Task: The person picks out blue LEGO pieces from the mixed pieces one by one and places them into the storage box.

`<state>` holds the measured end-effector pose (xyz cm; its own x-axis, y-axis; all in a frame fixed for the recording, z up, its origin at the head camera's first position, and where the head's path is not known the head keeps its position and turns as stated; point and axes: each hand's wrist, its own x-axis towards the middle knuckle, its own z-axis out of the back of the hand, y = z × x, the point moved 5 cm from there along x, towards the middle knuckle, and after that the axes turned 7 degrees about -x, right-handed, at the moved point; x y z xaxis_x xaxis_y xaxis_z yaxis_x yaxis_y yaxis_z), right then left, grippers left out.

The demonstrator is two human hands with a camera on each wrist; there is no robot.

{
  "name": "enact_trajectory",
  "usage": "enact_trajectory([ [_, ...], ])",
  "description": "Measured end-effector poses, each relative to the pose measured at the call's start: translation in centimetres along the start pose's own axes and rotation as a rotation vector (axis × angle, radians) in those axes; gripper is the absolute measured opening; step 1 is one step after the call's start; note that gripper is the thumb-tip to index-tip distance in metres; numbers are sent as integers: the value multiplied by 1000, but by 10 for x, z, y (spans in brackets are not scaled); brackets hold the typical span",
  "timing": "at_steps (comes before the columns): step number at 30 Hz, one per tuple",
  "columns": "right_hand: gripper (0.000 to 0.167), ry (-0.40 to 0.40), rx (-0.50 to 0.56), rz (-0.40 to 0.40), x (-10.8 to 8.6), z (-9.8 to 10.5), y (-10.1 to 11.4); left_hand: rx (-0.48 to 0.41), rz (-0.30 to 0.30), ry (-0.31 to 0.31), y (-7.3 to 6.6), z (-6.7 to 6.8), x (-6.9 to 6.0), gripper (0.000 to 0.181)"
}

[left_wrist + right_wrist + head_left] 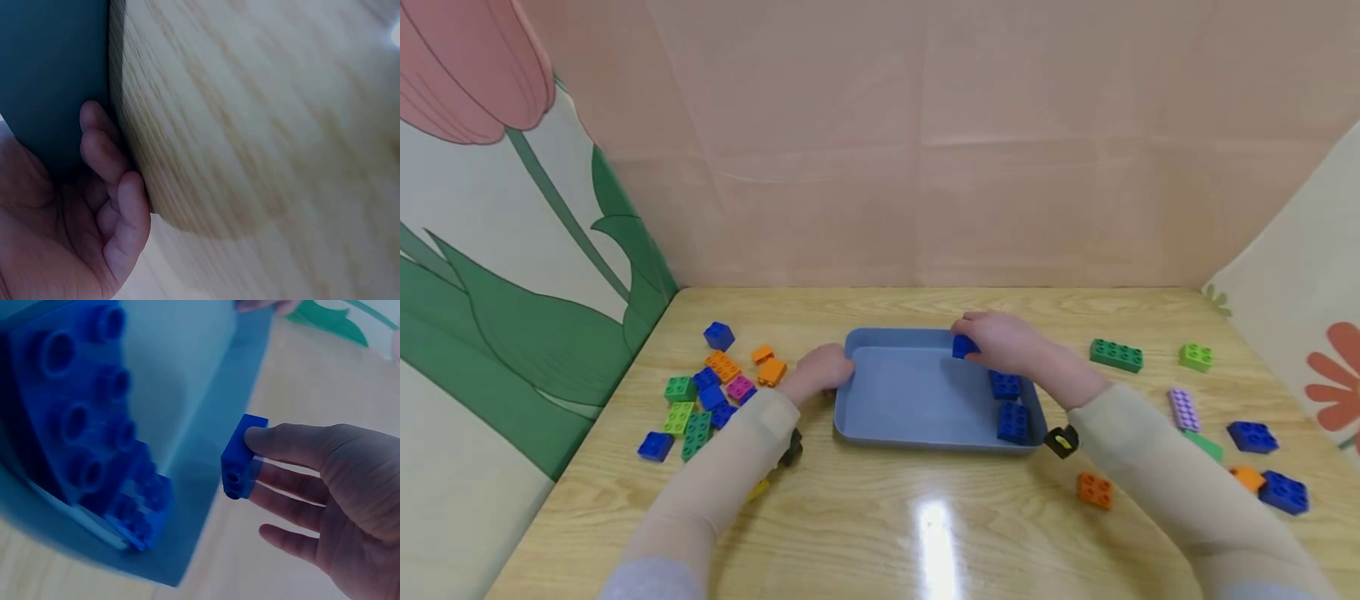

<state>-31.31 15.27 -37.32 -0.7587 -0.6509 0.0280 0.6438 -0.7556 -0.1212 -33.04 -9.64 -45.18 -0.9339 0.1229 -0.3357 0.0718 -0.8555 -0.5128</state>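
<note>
Blue brick [236, 453] pinched in right fingers [290, 503], left fingers [128, 206] gripping tray [910, 383], loose bricks [711, 396] around

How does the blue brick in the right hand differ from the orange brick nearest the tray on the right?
Held brick is blue; the other brick is orange. The right hand pinches the held brick; the other brick lies on the table. In the head view, the other brick's studs face up; the held brick's are hidden. Both are studded bricks.
</note>
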Motion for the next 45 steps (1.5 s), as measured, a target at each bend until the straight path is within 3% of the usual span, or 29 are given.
enact_trajectory([
  [11, 36, 60, -36, 65, 14, -26, -1, -2, -10, -18, -2, 3, -4, 29],
  [24, 33, 66, -96, 110, 13, -35, -3, 0, -9, -20, -4, 2, -7, 28],
  [31, 35, 72, -101, 94, 11, -37, -7, -2, -14, -22, -6, 2, -7, 28],
  [36, 40, 45, -69, 72, 5, -32, -13, -1, -10, -18, -5, 0, -5, 28],
  [45, 38, -20, 0, 7, -22, -3, -29, 1, 0, -6, -3, 0, -3, 29],
])
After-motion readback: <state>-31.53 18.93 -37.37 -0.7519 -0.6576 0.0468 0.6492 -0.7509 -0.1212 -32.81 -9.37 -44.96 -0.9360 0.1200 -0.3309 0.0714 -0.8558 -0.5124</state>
